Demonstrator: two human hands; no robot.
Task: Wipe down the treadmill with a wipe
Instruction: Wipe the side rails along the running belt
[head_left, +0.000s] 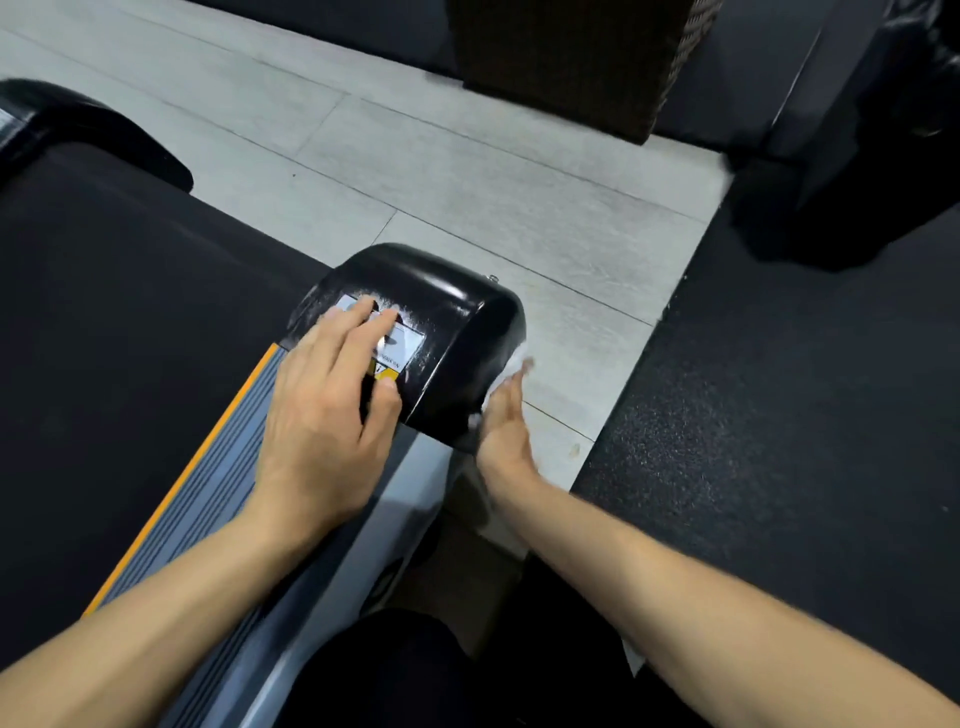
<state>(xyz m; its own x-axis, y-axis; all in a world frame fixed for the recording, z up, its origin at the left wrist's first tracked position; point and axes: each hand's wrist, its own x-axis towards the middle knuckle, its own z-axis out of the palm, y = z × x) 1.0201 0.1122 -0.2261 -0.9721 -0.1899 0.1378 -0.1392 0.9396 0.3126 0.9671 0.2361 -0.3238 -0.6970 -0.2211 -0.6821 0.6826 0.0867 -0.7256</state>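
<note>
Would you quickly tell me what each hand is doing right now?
Left hand: open, fingers flat on the black end cap.
Right hand: presses a white wipe against the cap's side; grip cannot be told.
</note>
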